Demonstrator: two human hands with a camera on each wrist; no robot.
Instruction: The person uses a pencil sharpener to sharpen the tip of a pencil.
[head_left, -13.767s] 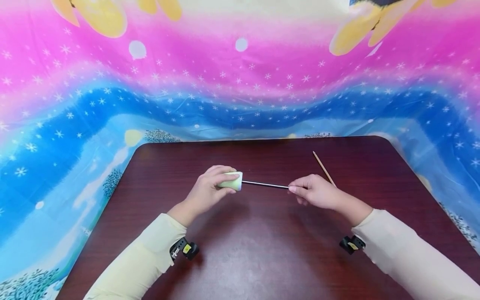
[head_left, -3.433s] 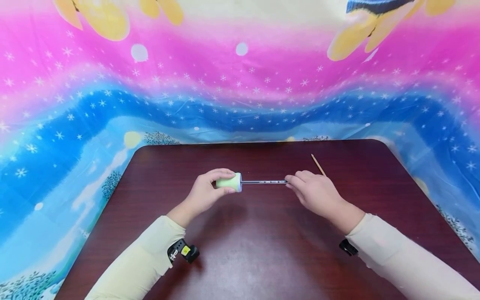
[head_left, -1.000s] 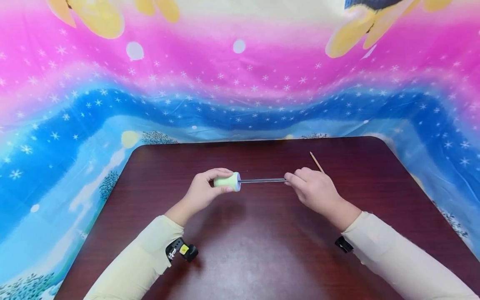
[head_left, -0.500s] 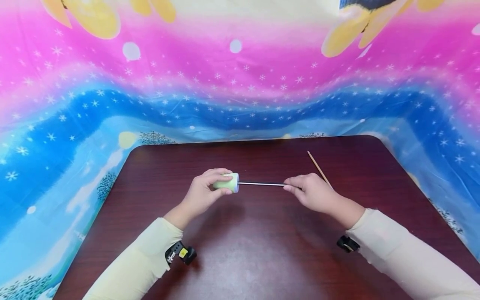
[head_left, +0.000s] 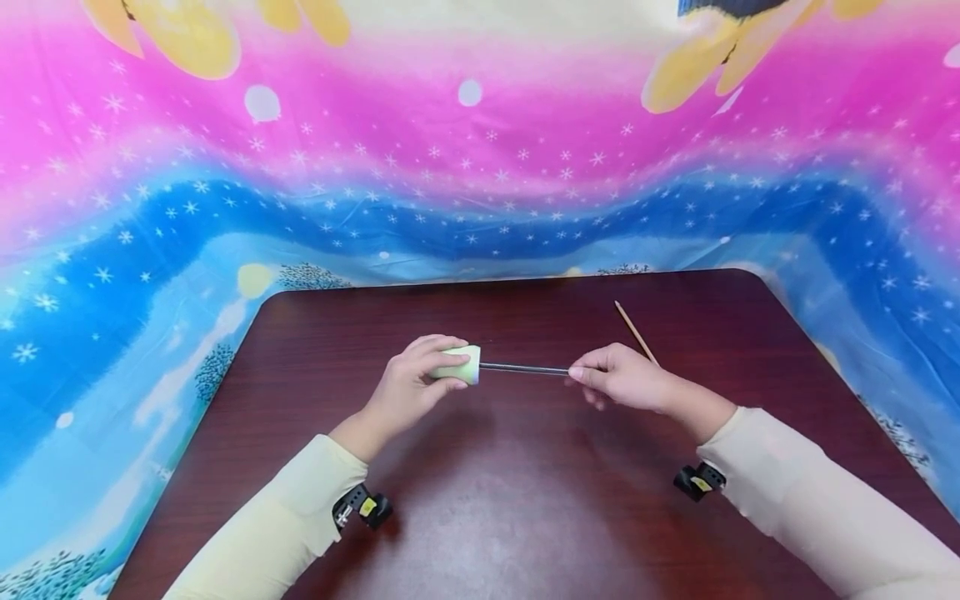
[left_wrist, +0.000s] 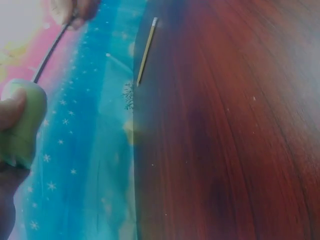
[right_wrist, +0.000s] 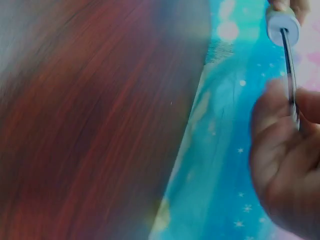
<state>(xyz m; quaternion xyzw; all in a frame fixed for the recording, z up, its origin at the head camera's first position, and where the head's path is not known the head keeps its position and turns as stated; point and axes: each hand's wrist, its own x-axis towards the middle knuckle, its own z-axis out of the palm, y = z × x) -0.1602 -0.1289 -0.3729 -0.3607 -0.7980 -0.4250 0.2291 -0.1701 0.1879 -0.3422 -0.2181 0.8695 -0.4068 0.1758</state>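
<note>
My left hand (head_left: 401, 379) grips a pale green pencil sharpener (head_left: 462, 365), thumb and fingers wrapped around its body. From the sharpener's white end face (right_wrist: 276, 29), which shows in the right wrist view, a dark pencil (head_left: 525, 369) sticks out to the right. Its inserted end is hidden inside. Thumb and fingertips of my right hand (head_left: 626, 381) pinch the pencil near its other end, and the hand is blurred in the right wrist view. Both are held up over the table, roughly level.
A second, yellow-tan pencil (head_left: 635, 332) lies on the dark red-brown table (head_left: 495, 500) behind my right hand, which covers its near end in the head view. A colourful printed cloth (head_left: 480, 192) hangs around the table's back and sides.
The right hand has repeatedly turned about the pencil, rolling over and back, and the pencil's visible side changes with it. The left hand keeps the sharpener almost in place.
</note>
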